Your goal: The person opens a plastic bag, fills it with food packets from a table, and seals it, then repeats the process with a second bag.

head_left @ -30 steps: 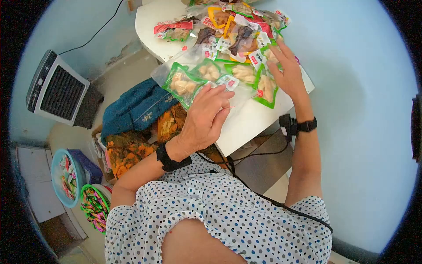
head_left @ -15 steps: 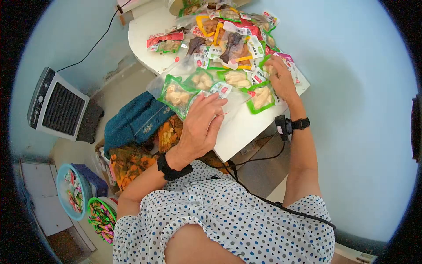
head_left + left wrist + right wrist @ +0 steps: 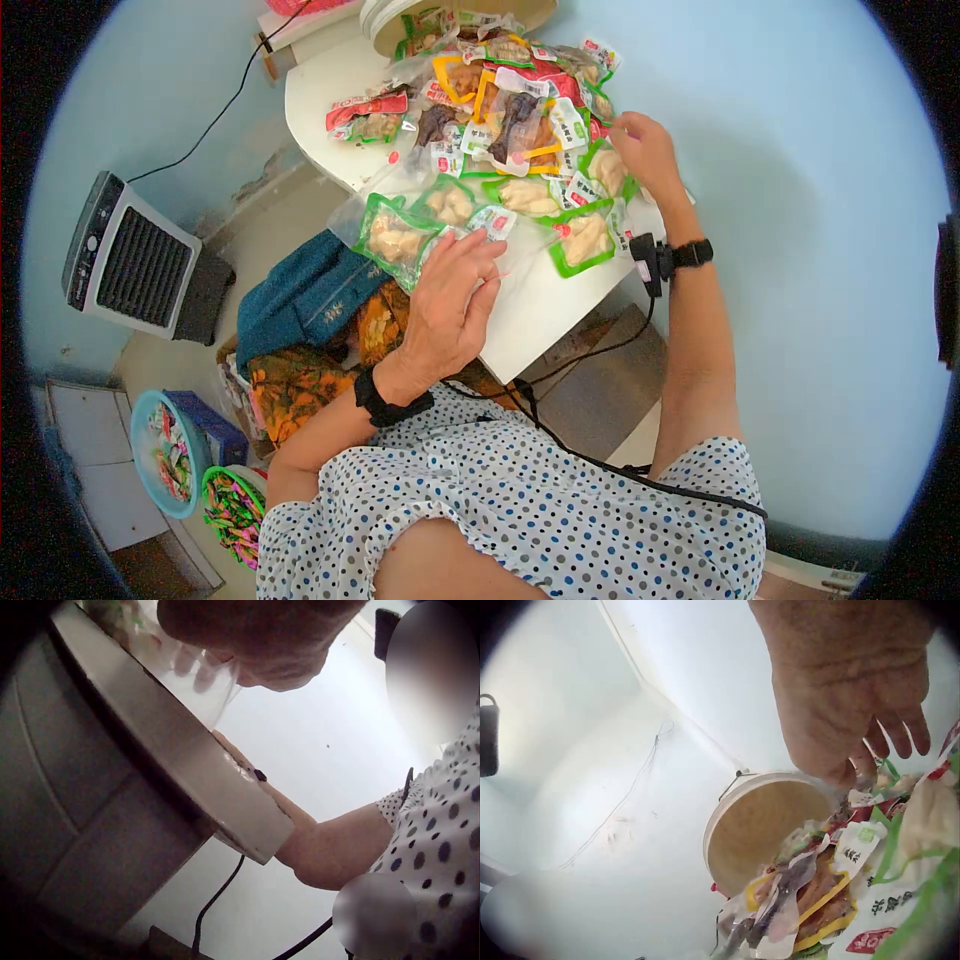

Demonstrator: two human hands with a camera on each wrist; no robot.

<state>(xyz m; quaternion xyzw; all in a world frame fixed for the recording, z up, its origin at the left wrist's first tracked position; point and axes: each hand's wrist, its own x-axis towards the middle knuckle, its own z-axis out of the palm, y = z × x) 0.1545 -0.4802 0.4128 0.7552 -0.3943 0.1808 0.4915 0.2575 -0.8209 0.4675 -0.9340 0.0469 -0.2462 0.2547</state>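
My left hand (image 3: 452,310) rests on a clear plastic bag (image 3: 347,218) near the table's front edge, fingers relaxed and thumb apart. A green-edged packet of pale food (image 3: 395,240) lies just beyond its fingertips. My right hand (image 3: 650,155) is at the right edge of a pile of food packets, beside another green-edged packet (image 3: 607,172). In the right wrist view its fingers (image 3: 913,727) hang apart and loosely bent over the packets. Nearer the front right lies a third green-edged packet (image 3: 585,242). Dark meat packets (image 3: 513,128) and a red-topped packet (image 3: 370,106) lie farther back.
A tipped bucket (image 3: 739,840) lies at the back of the white table (image 3: 530,325), with packets at its mouth. A blue wall borders the right. On the floor at left are an air cooler (image 3: 140,258), a blue basin (image 3: 143,440) and a green-rimmed basket (image 3: 215,478).
My right hand has pulled back from the packets and its fingers have bent. The front right packet has turned aside. A pink-purple packet seen half a second ago no longer shows. My left hand stays on the bag.
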